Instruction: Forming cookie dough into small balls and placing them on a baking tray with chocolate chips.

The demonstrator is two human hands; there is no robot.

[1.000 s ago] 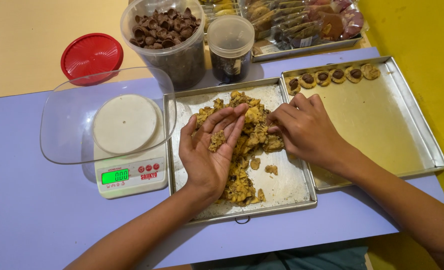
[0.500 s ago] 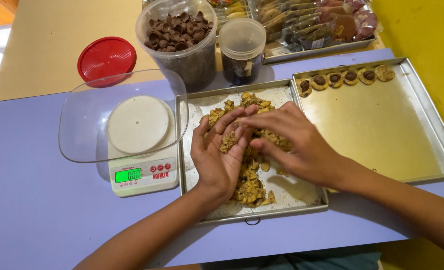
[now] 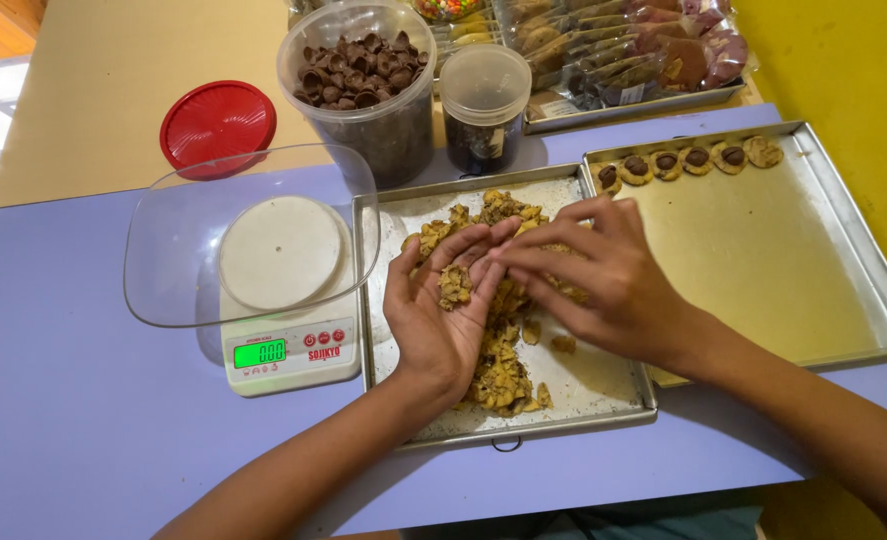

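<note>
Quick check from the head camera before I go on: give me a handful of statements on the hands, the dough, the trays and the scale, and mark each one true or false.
1. The left hand lies palm up with a lump of cookie dough on it. True.
2. The right hand rests on the kitchen scale. False: it is over the dough tray, its fingers at the left palm.
3. The clear bowl on the scale holds dough. False: nothing shows in it.
4. A row of shaped cookies lies along the far edge of the right tray. True.
5. The red lid covers the tub of chocolate cups. False: it lies beside the open tub.
</note>
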